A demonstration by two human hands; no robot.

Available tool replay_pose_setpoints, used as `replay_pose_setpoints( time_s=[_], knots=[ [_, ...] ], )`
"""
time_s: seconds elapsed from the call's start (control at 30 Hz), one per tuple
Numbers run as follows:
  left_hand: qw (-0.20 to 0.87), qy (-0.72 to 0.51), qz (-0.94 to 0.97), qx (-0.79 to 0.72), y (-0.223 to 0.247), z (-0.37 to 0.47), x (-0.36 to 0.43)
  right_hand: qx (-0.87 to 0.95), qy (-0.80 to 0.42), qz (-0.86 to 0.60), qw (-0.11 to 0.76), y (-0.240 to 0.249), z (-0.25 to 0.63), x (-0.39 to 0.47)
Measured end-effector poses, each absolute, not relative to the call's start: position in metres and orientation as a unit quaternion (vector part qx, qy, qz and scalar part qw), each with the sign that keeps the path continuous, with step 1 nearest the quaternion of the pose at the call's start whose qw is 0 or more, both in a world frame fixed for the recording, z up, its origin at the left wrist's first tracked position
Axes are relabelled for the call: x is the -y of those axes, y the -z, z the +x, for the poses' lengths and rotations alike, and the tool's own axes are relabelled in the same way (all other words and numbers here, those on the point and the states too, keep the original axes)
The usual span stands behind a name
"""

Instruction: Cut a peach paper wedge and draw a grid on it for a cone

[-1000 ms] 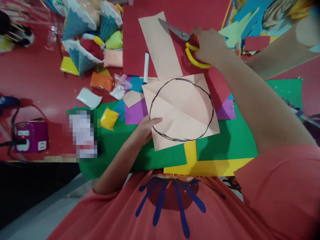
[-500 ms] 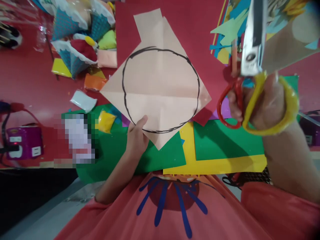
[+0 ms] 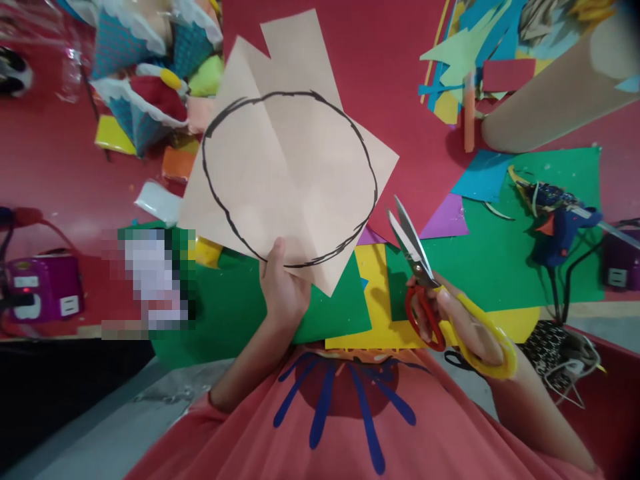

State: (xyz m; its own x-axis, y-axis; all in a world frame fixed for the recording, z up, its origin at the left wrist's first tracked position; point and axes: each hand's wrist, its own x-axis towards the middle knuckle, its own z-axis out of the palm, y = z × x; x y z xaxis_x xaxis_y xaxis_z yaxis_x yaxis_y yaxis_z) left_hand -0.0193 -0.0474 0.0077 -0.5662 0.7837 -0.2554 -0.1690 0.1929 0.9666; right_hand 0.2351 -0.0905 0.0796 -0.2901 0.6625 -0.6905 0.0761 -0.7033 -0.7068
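In the head view, the left hand [image 3: 285, 290] pinches the tan sheet [image 3: 290, 173] at its lower edge, thumb on top and the other fingers hidden beneath. The sheet is in front of the person, with a black outline [image 3: 204, 160] drawn on it and a tan strip [image 3: 297, 43] showing past its upper edge. The right hand [image 3: 465, 317] is closed around the handles of the scissors [image 3: 418, 265]. Half a second ago these pointed upward, farther right; now they are lower, blades parted, with the tips just beside the sheet's right edge. The sheet has also turned. Tool and paper are therefore side by side, and the outline looks uncut. How high the sheet sits above the green paper [image 3: 220, 327] is hard to judge. A glue gun [image 3: 563, 233] lies well apart, to the right.
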Motion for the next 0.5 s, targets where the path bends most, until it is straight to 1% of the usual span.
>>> replay_pose_setpoints(
  time_s=[0.1, 0.2, 0.33, 0.4, 0.5],
  knots=[
    [0.394, -0.634, 0.181, -0.64, -0.021, -0.008, 0.042, 0.325, -0.742, -0.552, 0.197, -0.078, 0.227, 0.091],
    [0.411, -0.632, 0.175, -0.634, -0.028, -0.003, 0.042, 0.336, -0.748, -0.534, 0.207, -0.074, 0.221, 0.091],
    [0.464, -0.573, 0.155, -0.658, -0.026, 0.001, 0.05, 0.31, -0.752, -0.523, 0.253, -0.071, 0.212, 0.09],
    [0.484, -0.538, 0.169, -0.669, -0.019, 0.002, 0.056, 0.3, -0.749, -0.532, 0.258, -0.074, 0.207, 0.088],
    [0.492, -0.519, 0.182, -0.675, -0.008, 0.001, 0.067, 0.309, -0.74, -0.534, 0.266, -0.077, 0.202, 0.084]
  ],
)
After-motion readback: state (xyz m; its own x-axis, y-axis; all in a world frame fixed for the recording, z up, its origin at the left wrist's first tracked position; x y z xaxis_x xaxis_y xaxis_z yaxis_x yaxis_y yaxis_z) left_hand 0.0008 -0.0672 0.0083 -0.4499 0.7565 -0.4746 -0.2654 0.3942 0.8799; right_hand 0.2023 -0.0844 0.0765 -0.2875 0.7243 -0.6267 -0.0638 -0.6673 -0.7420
